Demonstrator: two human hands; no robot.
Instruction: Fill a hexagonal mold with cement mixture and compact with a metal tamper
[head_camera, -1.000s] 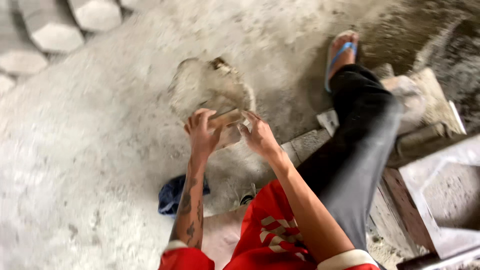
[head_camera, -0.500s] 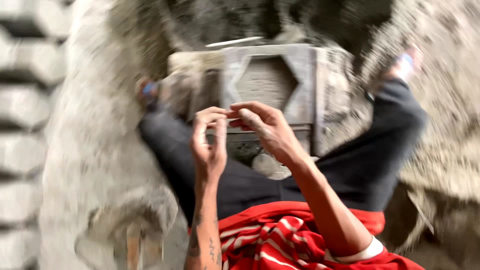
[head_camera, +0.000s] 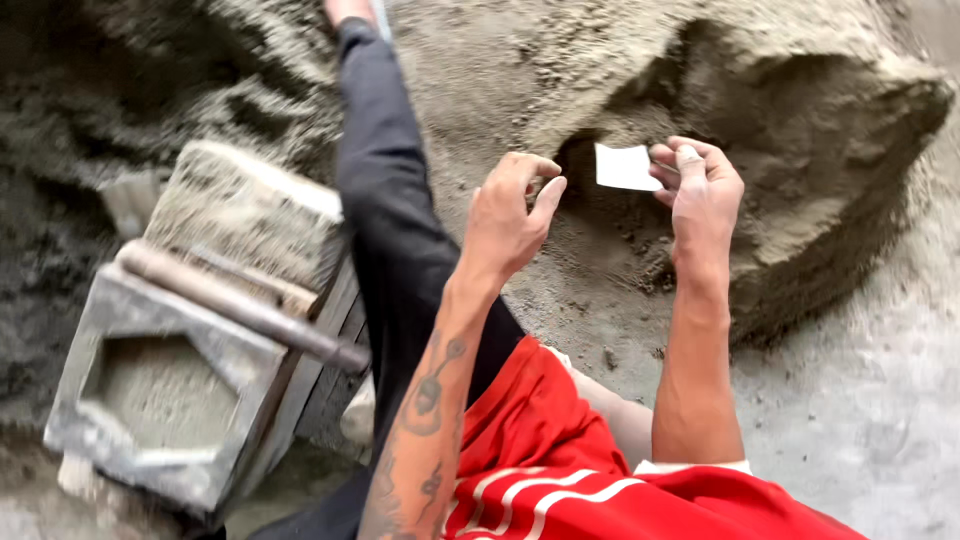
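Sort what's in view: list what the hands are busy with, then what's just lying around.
In hand:
- small white paper slip, pinched by the right hand
- left hand, fingers curled, holding nothing visible

Lying about:
- grey hexagonal mould
- wooden handle across it
- sand heap

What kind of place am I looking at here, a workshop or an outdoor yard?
Probably a small yard or shed where concrete blocks are cast. A big heap of damp sand mix fills the ground, a metal mould with a hexagonal cavity stands beside the seated person, and the right hand holds a white slip.
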